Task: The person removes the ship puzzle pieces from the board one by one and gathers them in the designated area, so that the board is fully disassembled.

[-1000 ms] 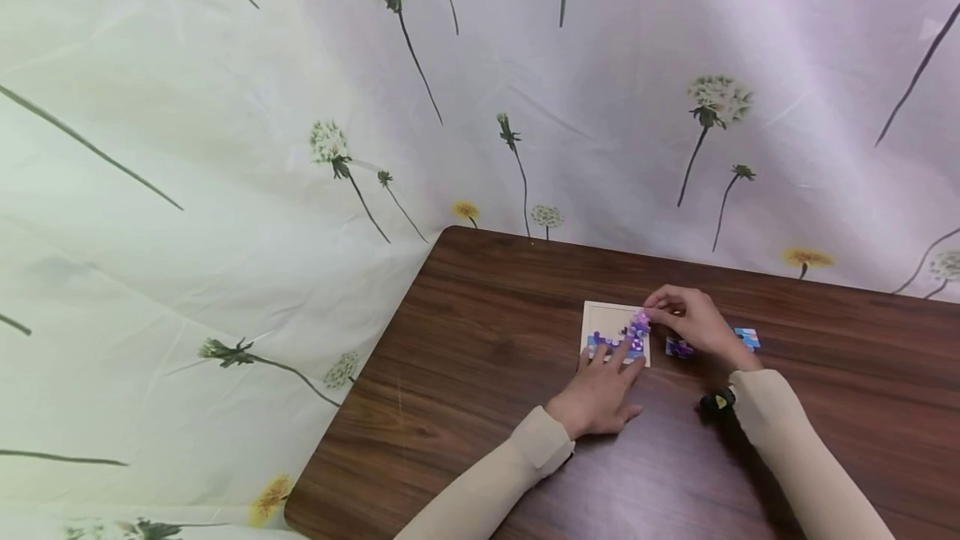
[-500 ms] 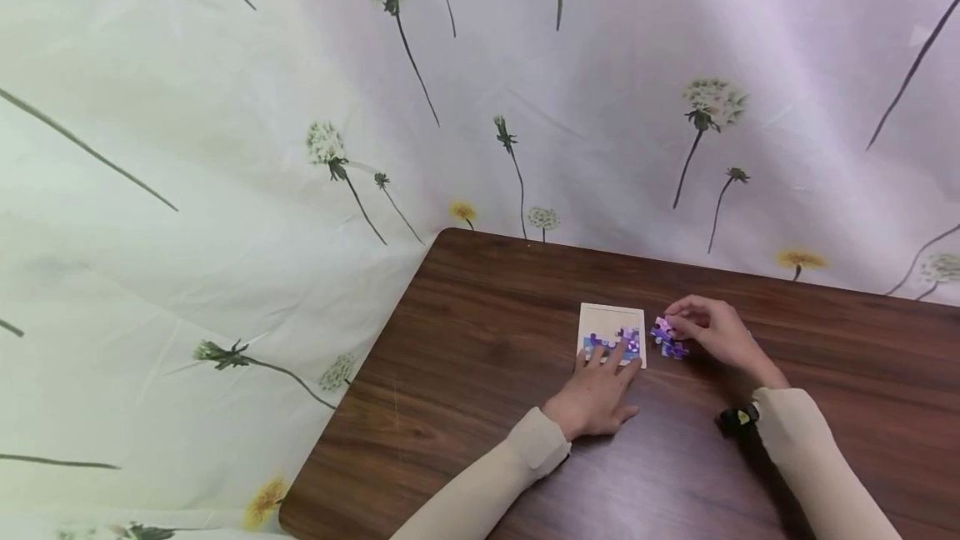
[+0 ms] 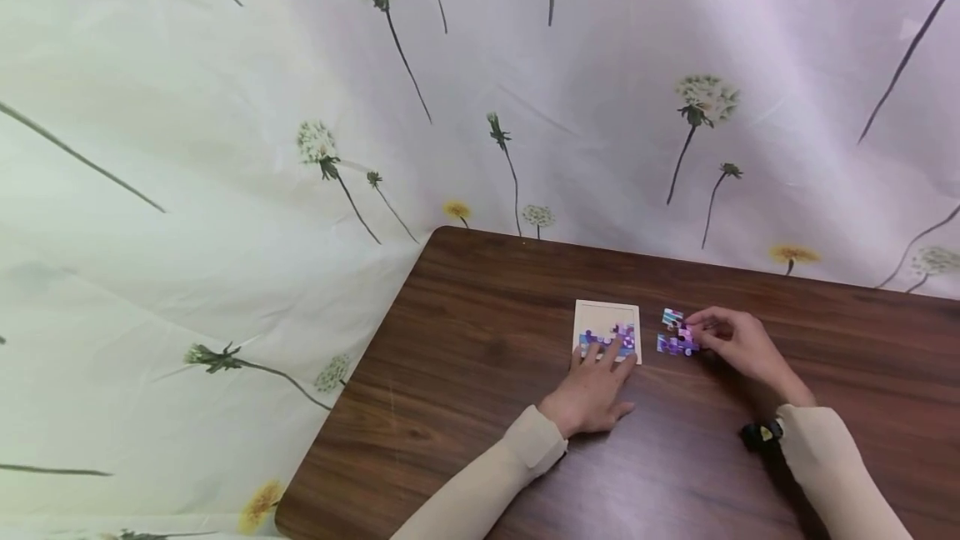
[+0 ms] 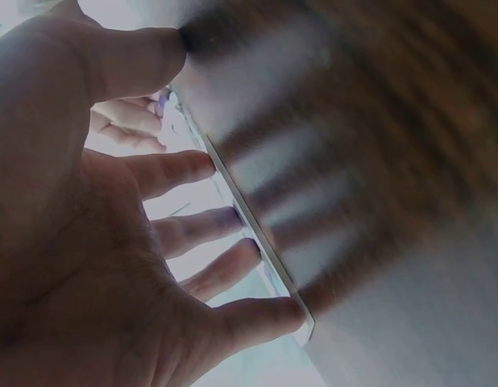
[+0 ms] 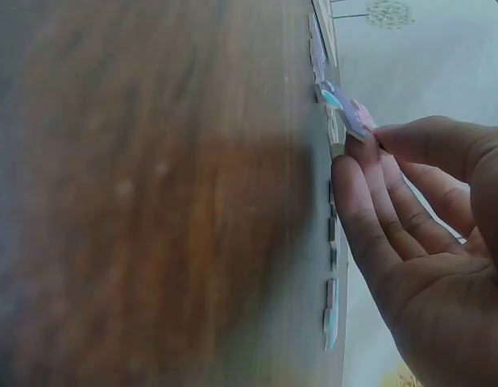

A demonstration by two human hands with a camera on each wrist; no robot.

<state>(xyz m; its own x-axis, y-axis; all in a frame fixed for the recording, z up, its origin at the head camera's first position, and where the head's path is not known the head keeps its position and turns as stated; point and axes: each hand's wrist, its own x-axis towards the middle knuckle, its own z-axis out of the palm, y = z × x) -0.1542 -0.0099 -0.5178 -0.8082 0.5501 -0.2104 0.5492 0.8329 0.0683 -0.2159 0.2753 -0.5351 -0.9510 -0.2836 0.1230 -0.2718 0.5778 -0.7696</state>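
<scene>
A square wooden puzzle board (image 3: 600, 312) lies on the table, its near part filled with blue and purple jigsaw pieces (image 3: 624, 342). My left hand (image 3: 588, 394) rests on the board's near edge with the fingers spread and straight; the left wrist view shows the fingertips along that rim. To the right of the board, my right hand (image 3: 742, 350) pinches a purple and pink jigsaw piece (image 5: 350, 114) between thumb and fingers, tilted above the table. Loose jigsaw pieces (image 3: 671, 317) lie beside and below it, partly overlapped by the held one in the head view.
The dark wooden table (image 3: 465, 357) reaches back to a white curtain (image 3: 615, 123) printed with dandelions. More loose pieces (image 5: 331, 314) lie flat along the tabletop in the right wrist view.
My right hand has moved from the board's right edge rightward with the pinched piece, over the loose pieces. The left hand stays on the board.
</scene>
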